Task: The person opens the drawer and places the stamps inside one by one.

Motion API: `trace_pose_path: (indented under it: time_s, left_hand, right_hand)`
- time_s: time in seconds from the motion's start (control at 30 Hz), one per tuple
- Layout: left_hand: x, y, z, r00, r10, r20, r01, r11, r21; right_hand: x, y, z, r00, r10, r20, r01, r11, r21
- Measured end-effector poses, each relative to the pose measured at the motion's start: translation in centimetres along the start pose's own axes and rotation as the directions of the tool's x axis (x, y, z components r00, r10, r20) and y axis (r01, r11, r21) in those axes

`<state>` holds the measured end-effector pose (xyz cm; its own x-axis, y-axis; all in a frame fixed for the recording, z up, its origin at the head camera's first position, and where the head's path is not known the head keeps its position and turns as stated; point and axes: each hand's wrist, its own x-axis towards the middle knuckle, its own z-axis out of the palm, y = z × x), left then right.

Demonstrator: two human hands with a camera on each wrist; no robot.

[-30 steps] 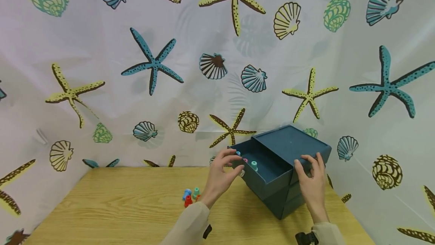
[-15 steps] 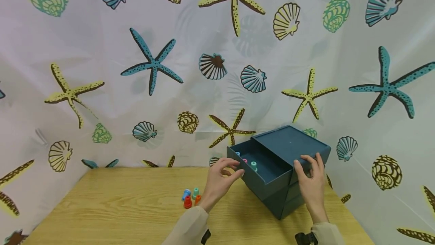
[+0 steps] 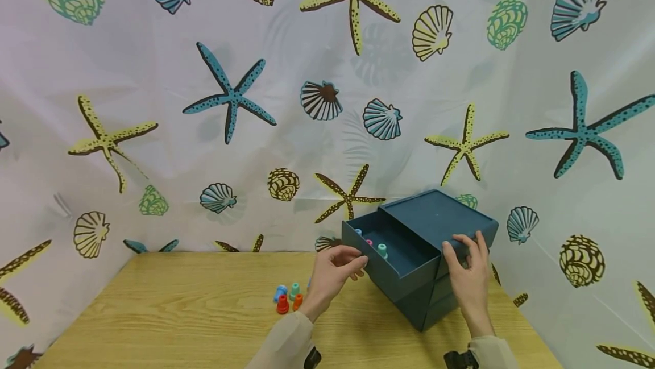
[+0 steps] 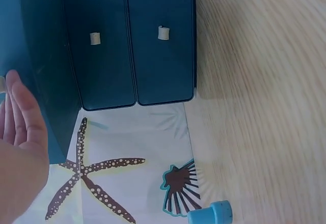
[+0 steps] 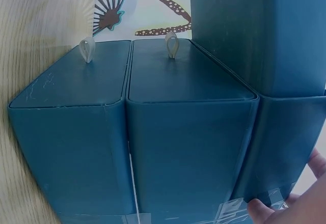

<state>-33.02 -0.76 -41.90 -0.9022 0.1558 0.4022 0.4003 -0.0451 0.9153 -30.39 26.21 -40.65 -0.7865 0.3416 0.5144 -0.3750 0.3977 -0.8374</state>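
Left hand [image 3: 330, 275] at front edge of open drawer [image 3: 391, 282], wide table [image 3: 169, 306] leftward

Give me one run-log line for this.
left-hand grip: at top drawer front | right-hand grip: against drawer cabinet | top drawer: open, plastic pegs inside | table: more pegs

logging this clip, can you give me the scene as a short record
box: dark blue, on wooden table
top drawer: pulled out; blue, pink and green pieces inside
two lower drawers: closed, with loop pulls
loose pieces: red, orange, green, blue, left of box
left hand: at top drawer's front; grip unclear
right hand: rests on box's upper edge
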Motion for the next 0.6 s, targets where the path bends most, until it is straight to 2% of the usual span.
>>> trace_pose_path:
  time_s: [0.13, 0.23, 0.37, 0.6]
  left_hand:
    - [-0.4, 1.2, 0.0, 0.997, -0.058, 0.042, 0.060, 0.997, -0.042]
    - [0.2, 0.0, -0.2, 0.992, -0.101, 0.081, 0.107, 0.992, -0.072]
    - [1.1, -1.5, -0.4, 0.974, -0.174, 0.143, 0.190, 0.975, -0.112]
    - [1.6, -1.3, -0.4, 0.949, -0.239, 0.203, 0.273, 0.949, -0.156]
  right_hand:
    - [0.0, 0.0, 0.0, 1.000, 0.002, -0.001, -0.002, 1.000, -0.001]
    - [0.0, 0.0, 0.0, 1.000, 0.003, 0.001, -0.003, 1.000, 0.004]
    - [0.0, 0.0, -0.1, 1.000, 0.002, 0.000, -0.002, 1.000, 0.010]
    - [0.0, 0.1, 0.0, 1.000, 0.004, 0.000, -0.004, 1.000, 0.001]
